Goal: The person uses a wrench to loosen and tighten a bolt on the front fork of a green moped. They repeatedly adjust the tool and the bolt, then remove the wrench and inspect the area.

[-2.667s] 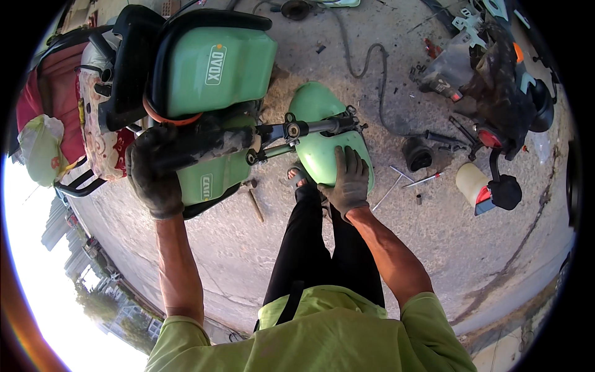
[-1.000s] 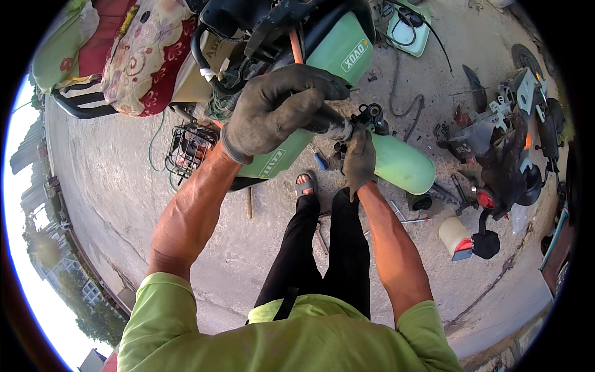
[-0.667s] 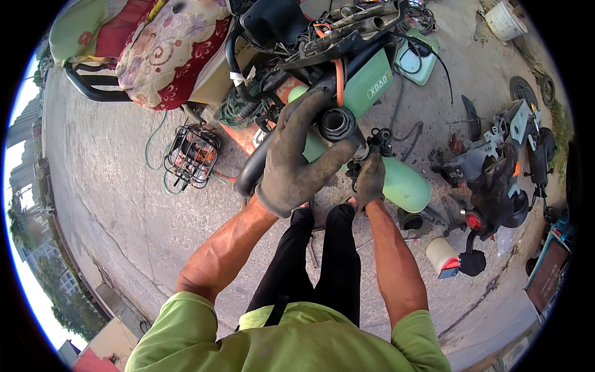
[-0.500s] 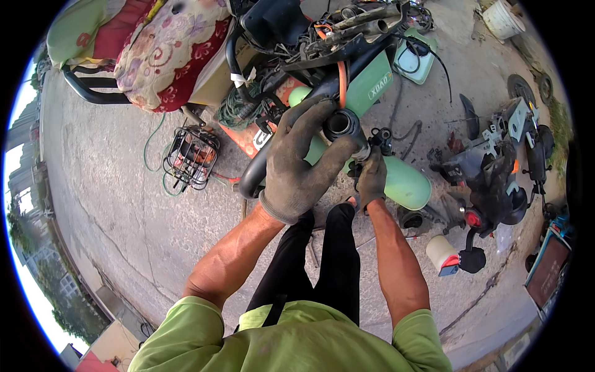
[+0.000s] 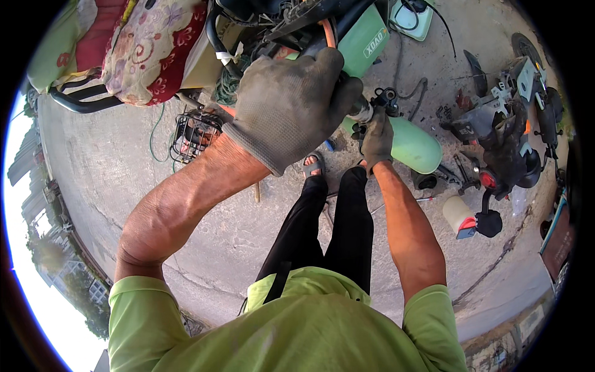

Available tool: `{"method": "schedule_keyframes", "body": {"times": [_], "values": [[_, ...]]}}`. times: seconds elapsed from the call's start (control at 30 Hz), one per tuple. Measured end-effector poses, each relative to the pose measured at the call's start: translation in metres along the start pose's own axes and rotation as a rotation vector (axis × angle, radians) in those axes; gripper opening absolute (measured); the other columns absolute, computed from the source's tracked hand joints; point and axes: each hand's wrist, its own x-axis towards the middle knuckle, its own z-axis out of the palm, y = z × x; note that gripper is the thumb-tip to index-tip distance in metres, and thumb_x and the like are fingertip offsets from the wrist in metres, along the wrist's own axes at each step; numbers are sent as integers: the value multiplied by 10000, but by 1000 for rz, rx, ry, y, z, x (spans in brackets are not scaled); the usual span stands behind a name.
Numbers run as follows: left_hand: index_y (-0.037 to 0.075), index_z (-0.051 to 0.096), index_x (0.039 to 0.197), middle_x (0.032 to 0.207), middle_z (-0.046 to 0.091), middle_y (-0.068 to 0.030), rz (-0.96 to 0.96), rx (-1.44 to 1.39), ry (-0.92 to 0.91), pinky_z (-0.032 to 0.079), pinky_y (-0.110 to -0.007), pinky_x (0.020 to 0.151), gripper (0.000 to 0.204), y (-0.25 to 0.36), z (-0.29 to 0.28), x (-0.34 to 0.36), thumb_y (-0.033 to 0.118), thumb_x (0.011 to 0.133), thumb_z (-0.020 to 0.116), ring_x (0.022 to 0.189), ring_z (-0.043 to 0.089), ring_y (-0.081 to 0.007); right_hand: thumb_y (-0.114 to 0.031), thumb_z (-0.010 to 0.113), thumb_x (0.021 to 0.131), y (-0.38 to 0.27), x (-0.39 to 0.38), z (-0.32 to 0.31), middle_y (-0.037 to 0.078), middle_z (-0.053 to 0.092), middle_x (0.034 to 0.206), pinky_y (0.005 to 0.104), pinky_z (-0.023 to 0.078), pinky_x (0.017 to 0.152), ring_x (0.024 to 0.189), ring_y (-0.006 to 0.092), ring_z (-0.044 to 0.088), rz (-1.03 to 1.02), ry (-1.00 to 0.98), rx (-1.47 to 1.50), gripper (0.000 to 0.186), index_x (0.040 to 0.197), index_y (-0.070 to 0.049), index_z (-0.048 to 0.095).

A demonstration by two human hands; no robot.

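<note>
Tube: I observed the right hand closed round it; the left hand curled over it, closure hidden. Steady, in-line support suited this hold.

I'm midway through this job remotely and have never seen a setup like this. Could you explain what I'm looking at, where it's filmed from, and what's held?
There is no machine arm here: these are a person's own gloved hands. A fisheye camera on the head looks down, so straight edges bend near the rim. The right hand grips a tube assembly; the left hand is at its upper end, though the glove hides how firmly it holds. A green curved shell sits just beyond the right hand. On the concrete ground are a black wire basket to the left and a cream container to the right.
</note>
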Motion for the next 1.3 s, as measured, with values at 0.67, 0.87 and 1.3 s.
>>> {"method": "schedule_keyframes", "body": {"times": [0.67,0.87,1.3], "values": [[65,618,810,608,549,-72,618,-251,199,452,-416,554,222,-44,28,-1,203,852,788,537,588,-276,-119,503,1043,3,14,-13,174,666,1177,427,585,764,916,301,701,80,-167,-33,368,1407,-69,487],[79,644,852,615,602,-63,295,-160,256,484,-412,550,252,-33,25,-12,309,906,732,534,622,-262,-344,441,1095,-2,13,-8,138,693,1179,384,590,805,971,227,701,452,-58,429,428,1367,-50,592],[75,684,979,718,748,-36,-40,-66,206,575,-347,581,239,-6,30,-12,313,986,665,604,733,-225,-484,461,1060,-17,1,11,82,691,1094,330,582,611,859,191,669,222,175,406,547,1299,-21,625]]}}
